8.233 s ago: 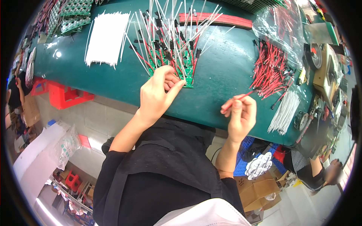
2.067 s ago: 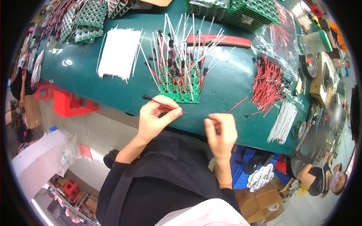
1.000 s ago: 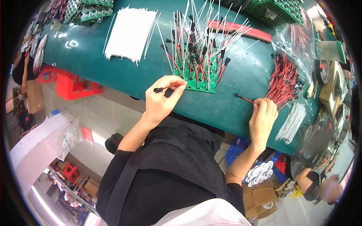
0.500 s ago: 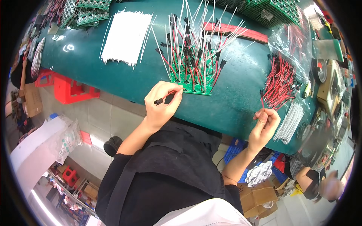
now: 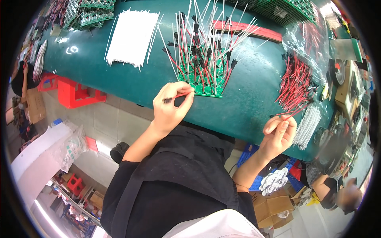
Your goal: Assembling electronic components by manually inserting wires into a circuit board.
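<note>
My left hand [image 5: 166,113] is closed in a pinch on a red and black connector wire [image 5: 180,95], whose black plug end points left over the hand. Its fingertips are at the near left corner of a green circuit board panel [image 5: 208,94]; whether they touch it I cannot tell. Red and black wires with black plugs and thin white wires stand up from the panel. At the right, my right hand [image 5: 278,137] pinches a red connector wire [image 5: 295,112] beside a heap of red wires [image 5: 294,87]; whether it holds more than one is unclear.
White wires [image 5: 133,37] lie in a stack at the far left, and a smaller white bundle [image 5: 306,126] lies near my right hand. Behind the panel is a red bar [image 5: 262,32]. Stacked green boards [image 5: 95,14] and a clear plastic bag [image 5: 305,43] stand farther back. Another person is at the lower right.
My right hand has turned and shifted slightly right, and the wire in it now lies sideways instead of pointing up. My left hand has barely moved and still holds its wire.
</note>
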`<action>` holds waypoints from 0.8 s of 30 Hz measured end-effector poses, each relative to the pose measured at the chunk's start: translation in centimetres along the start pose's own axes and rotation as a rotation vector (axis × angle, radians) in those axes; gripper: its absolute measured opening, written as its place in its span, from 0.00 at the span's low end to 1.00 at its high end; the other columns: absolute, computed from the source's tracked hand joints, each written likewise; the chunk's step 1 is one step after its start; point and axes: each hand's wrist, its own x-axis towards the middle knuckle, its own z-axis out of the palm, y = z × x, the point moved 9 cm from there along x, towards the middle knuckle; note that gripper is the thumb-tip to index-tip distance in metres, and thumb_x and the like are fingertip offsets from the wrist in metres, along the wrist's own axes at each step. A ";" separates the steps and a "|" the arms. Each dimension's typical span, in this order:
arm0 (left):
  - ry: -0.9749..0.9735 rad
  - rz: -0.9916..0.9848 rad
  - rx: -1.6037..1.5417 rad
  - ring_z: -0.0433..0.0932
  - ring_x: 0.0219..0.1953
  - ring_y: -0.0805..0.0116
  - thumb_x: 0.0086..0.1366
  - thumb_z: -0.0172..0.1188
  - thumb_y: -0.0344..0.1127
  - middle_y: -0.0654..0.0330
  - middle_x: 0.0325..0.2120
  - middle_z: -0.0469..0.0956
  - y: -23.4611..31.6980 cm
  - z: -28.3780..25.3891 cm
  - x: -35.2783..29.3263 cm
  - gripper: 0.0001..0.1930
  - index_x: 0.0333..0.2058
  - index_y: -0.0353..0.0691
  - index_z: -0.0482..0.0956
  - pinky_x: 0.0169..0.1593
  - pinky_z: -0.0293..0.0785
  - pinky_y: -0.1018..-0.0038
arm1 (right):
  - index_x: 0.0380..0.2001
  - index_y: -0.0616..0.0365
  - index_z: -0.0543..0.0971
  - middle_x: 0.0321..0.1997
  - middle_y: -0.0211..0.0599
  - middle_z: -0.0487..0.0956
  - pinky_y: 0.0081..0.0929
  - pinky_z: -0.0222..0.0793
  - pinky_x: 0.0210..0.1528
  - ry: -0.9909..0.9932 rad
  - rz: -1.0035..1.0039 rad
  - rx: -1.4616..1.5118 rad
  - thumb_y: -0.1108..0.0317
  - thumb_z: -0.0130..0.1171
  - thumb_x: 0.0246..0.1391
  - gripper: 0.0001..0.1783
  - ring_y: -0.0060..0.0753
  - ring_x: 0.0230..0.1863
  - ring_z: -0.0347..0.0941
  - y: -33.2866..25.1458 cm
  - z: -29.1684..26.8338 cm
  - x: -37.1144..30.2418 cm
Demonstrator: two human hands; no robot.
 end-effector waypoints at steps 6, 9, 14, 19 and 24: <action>-0.050 -0.124 -0.005 0.80 0.28 0.73 0.55 0.68 0.23 0.59 0.30 0.82 -1.4 0.5 0.4 0.16 0.42 0.36 0.75 0.33 0.76 0.79 | 0.50 0.64 0.69 0.27 0.36 0.75 0.18 0.64 0.30 -0.105 0.085 -0.035 0.71 0.46 0.68 0.11 0.22 0.25 0.68 1.4 2.5 -1.3; -0.004 -0.168 0.000 0.79 0.26 0.74 0.55 0.69 0.24 0.60 0.29 0.79 -1.8 -0.1 0.2 0.15 0.40 0.36 0.74 0.32 0.76 0.78 | 0.52 0.65 0.67 0.38 0.48 0.82 0.21 0.72 0.39 -0.224 0.197 -0.050 0.74 0.49 0.66 0.13 0.26 0.35 0.77 2.1 4.9 -2.6; -0.077 -0.101 -0.035 0.77 0.26 0.73 0.54 0.69 0.24 0.60 0.29 0.76 -0.9 -0.1 0.6 0.12 0.35 0.36 0.75 0.32 0.76 0.78 | 0.42 0.67 0.69 0.36 0.53 0.83 0.22 0.76 0.36 -0.343 0.193 -0.234 0.77 0.53 0.64 0.07 0.30 0.32 0.80 2.8 8.2 -3.8; -0.353 -0.050 -0.338 0.80 0.34 0.69 0.53 0.72 0.27 0.56 0.36 0.80 2.3 0.9 -0.3 0.16 0.41 0.34 0.81 0.37 0.78 0.75 | 0.32 0.62 0.79 0.28 0.39 0.79 0.31 0.71 0.30 -0.472 -0.342 -0.591 0.79 0.65 0.47 0.07 0.39 0.27 0.75 0.1 12.8 -3.6; -0.294 -0.066 -0.305 0.80 0.37 0.63 0.53 0.70 0.23 0.54 0.34 0.81 1.5 -0.3 -1.5 0.11 0.36 0.32 0.80 0.41 0.77 0.70 | 0.32 0.60 0.79 0.28 0.33 0.78 0.30 0.70 0.30 -0.490 -0.674 -0.760 0.77 0.65 0.40 0.11 0.34 0.28 0.75 -0.6 15.7 -5.2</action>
